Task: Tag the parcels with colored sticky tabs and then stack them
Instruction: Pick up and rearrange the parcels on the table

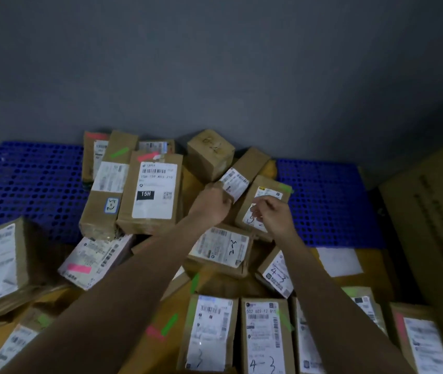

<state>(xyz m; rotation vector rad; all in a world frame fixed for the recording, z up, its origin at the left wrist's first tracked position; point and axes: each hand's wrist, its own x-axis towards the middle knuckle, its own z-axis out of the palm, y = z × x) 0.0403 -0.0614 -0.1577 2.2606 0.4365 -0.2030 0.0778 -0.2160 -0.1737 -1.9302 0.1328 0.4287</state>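
Observation:
Brown cardboard parcels with white labels lie in a loose heap on a blue perforated pallet [34,182]. Several carry green or pink sticky tabs. My left hand [212,203] is curled into a fist at the lower end of a tilted parcel [252,163]; what it holds is hidden. My right hand [271,211] hovers over the label of the parcel beside it [262,191], which has a green tab [285,188] at its top corner. Its thumb and forefinger come together, and nothing coloured shows between them.
A tall parcel marked 15H [153,193] stands left of my hands. Labelled parcels [211,330] sit in a row near me. A large carton [436,225] leans at the right. A grey wall [215,63] closes the back.

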